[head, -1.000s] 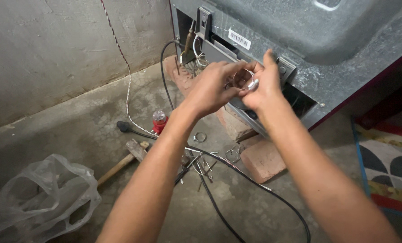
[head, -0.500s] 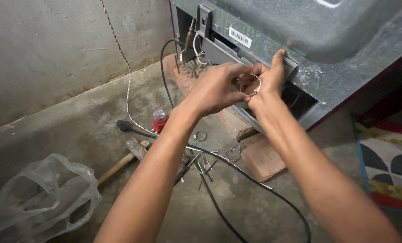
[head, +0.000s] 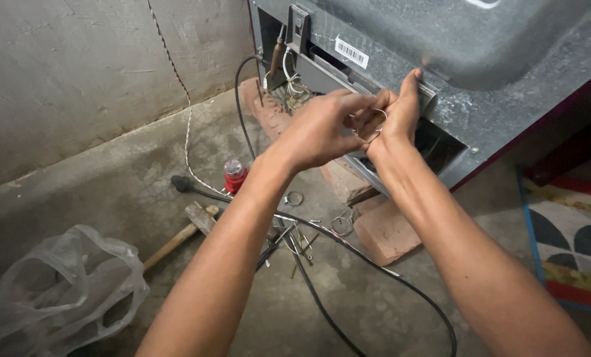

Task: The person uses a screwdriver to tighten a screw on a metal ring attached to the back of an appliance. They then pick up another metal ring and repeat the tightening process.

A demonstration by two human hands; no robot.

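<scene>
Both hands have shifted little, left hand and right hand pinching a thin wire ring between their fingers against the grey appliance, apparently fitting it, which demands steady, fine alignment.

We see a bare concrete floor carrying every loose item. On it lie a crumpled clear plastic bag at the left, a wooden-handled hammer beside it, a small red bottle standing upright, two metal hose clamps, scattered screws and black cables. Reddish bricks rest under the grey appliance, and a patterned mat lies at the right.
</scene>
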